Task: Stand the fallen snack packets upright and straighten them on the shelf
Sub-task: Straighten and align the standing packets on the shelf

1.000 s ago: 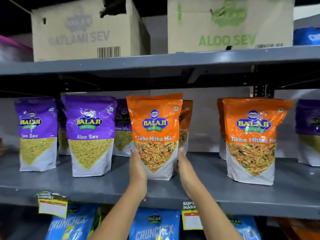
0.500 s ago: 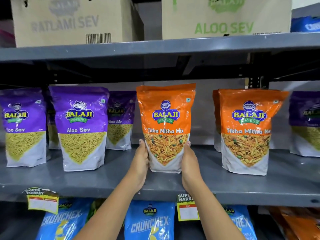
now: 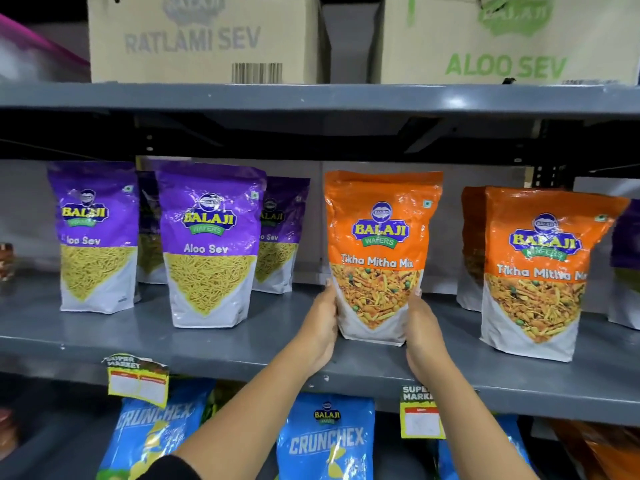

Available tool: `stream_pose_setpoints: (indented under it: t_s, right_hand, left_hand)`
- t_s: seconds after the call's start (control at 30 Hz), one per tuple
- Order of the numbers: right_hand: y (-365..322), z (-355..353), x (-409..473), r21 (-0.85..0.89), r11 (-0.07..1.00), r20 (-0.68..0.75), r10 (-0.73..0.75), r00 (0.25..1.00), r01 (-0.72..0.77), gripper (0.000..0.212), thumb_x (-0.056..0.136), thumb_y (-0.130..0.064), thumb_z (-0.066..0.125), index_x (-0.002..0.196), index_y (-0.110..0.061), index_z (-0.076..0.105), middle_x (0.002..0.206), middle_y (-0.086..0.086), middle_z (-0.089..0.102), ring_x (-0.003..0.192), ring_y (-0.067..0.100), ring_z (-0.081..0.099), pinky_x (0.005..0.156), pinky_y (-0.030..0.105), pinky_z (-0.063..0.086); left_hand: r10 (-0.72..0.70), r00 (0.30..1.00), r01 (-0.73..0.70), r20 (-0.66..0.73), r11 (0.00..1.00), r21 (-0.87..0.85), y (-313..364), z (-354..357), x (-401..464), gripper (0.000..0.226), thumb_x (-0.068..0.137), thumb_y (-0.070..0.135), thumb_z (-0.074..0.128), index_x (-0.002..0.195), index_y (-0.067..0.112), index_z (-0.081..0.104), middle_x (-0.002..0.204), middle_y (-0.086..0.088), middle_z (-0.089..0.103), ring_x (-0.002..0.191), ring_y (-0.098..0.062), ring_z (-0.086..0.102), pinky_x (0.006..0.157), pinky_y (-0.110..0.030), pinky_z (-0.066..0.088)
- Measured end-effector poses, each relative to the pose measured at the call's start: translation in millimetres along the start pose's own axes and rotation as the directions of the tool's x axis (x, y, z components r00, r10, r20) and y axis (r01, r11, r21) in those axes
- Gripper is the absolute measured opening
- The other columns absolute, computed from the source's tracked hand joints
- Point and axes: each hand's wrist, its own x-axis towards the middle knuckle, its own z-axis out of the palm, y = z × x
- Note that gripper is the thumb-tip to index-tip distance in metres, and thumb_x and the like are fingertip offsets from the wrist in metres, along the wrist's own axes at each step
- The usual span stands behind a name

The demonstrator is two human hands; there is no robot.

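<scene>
An orange Tikha Mitha Mix packet point(image 3: 381, 258) stands upright on the grey middle shelf point(image 3: 242, 344), held between both my hands. My left hand point(image 3: 320, 329) presses flat against its lower left edge, fingers pointing up. On the lower right edge my right hand point(image 3: 423, 329) presses the same way. To the right stands a second orange packet point(image 3: 540, 271), with another partly hidden behind it. On the left are purple Aloo Sev packets point(image 3: 209, 244), all upright in two rows.
Cardboard boxes marked Ratlami Sev point(image 3: 201, 39) and Aloo Sev point(image 3: 509, 39) sit on the shelf above. Blue Crunchex bags point(image 3: 325, 441) fill the shelf below. Price tags point(image 3: 138, 381) hang from the shelf's front edge. A purple packet point(image 3: 627, 265) shows at the far right.
Both hands have carried the orange packet to the right, away from the purple packets and toward the other orange one. The orange packet seen behind it earlier is out of sight.
</scene>
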Motion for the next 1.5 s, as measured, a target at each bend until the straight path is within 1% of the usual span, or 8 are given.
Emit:
stream_pose_setpoints:
  t_s: [0.13, 0.27, 0.33, 0.43, 0.6, 1.07, 1.37, 1.5]
  right_hand:
    - [-6.8, 6.0, -23.7, -0.102, 0.986, -0.168, -0.150, 0.974, 0.134, 0.039, 0.101, -0.038, 0.034, 0.104, -0.019, 0.067, 0.108, 0.005, 0.069, 0.096, 0.021, 0.061, 0.081, 0.035, 0.044]
    - [-4.4, 30.6, -66.5, -0.142, 0.851, -0.475, -0.506, 0.720, 0.505, 0.029, 0.103, -0.025, 0.039, 0.106, -0.013, 0.065, 0.100, 0.006, 0.066, 0.091, 0.014, 0.055, 0.073, 0.024, 0.038]
    - [5.9, 69.1, -76.1, -0.144, 0.827, -0.322, -0.558, 0.765, 0.543, 0.028, 0.099, -0.023, 0.042, 0.096, -0.008, 0.066, 0.088, 0.005, 0.068, 0.084, 0.015, 0.061, 0.073, 0.018, 0.046]
    - [19.1, 139.4, -78.9, -0.180, 0.902, 0.162, -0.366, 0.917, 0.392, 0.031, 0.090, -0.044, 0.044, 0.090, -0.022, 0.067, 0.096, -0.004, 0.071, 0.095, 0.017, 0.065, 0.092, 0.041, 0.050]
    - [19.8, 221.0, -85.5, -0.287, 0.896, 0.525, -0.149, 0.838, 0.339, 0.040, 0.102, -0.044, 0.036, 0.136, -0.024, 0.046, 0.130, -0.016, 0.050, 0.128, 0.006, 0.046, 0.090, 0.012, 0.033]
    - [60.6, 199.3, -14.0, -0.181, 0.982, 0.125, -0.035, 0.992, 0.057, 0.033, 0.082, -0.024, 0.045, 0.091, -0.016, 0.075, 0.089, 0.008, 0.078, 0.098, 0.040, 0.069, 0.088, 0.056, 0.053]
    - [35.5, 201.0, -43.8, -0.300, 0.948, 0.028, -0.100, 0.995, 0.103, 0.021, 0.090, -0.007, 0.046, 0.095, -0.009, 0.067, 0.094, 0.007, 0.071, 0.083, 0.022, 0.063, 0.059, 0.027, 0.047]
    - [23.2, 178.4, -59.3, -0.269, 0.929, 0.015, -0.258, 0.966, 0.252, 0.013, 0.093, -0.014, 0.053, 0.097, -0.016, 0.065, 0.093, -0.001, 0.069, 0.086, 0.019, 0.064, 0.065, 0.025, 0.045]
  left_hand:
    - [0.134, 0.983, -0.136, -0.122, 0.991, -0.004, 13.9, -33.5, -27.2, 0.042, 0.101, 0.038, 0.041, 0.140, 0.024, 0.049, 0.147, 0.007, 0.047, 0.139, -0.013, 0.042, 0.105, -0.024, 0.034]
    - [0.613, 0.703, -0.552, -0.360, 0.790, 0.267, 46.6, -109.1, -51.7, 0.034, 0.101, 0.021, 0.045, 0.134, 0.026, 0.052, 0.136, 0.020, 0.053, 0.125, 0.016, 0.046, 0.096, 0.000, 0.035]
    - [0.656, 0.614, -0.621, -0.439, 0.745, 0.244, 64.7, -152.5, -50.0, 0.042, 0.102, 0.020, 0.043, 0.144, 0.021, 0.043, 0.143, 0.017, 0.047, 0.132, 0.008, 0.043, 0.100, -0.003, 0.033]
    - [0.460, 0.696, -0.464, -0.552, 0.874, 0.143, 68.7, -216.6, -26.0, 0.032, 0.101, 0.035, 0.042, 0.130, 0.027, 0.054, 0.128, 0.013, 0.055, 0.125, -0.005, 0.047, 0.098, -0.017, 0.037]
    - [0.190, 0.849, -0.180, -0.493, 0.981, 0.069, 56.1, -257.2, -2.8, 0.039, 0.089, 0.060, 0.043, 0.098, 0.030, 0.067, 0.121, 0.001, 0.065, 0.108, -0.018, 0.060, 0.097, -0.037, 0.044]
    - [0.193, 0.907, -0.128, -0.374, 0.973, 0.190, 65.1, -245.8, -4.0, 0.013, 0.087, 0.028, 0.064, 0.084, 0.022, 0.075, 0.097, -0.008, 0.076, 0.090, -0.025, 0.066, 0.082, -0.043, 0.051]
    - [0.191, 0.866, -0.112, -0.462, 0.975, 0.192, 66.7, -240.0, 6.0, 0.007, 0.090, 0.015, 0.065, 0.094, 0.011, 0.070, 0.097, -0.014, 0.074, 0.087, -0.027, 0.067, 0.086, -0.048, 0.055]
    - [0.492, 0.700, -0.291, -0.517, 0.858, 0.423, 73.3, -225.8, -18.0, 0.009, 0.091, 0.010, 0.059, 0.095, 0.017, 0.065, 0.095, 0.003, 0.069, 0.090, -0.011, 0.066, 0.080, -0.031, 0.051]
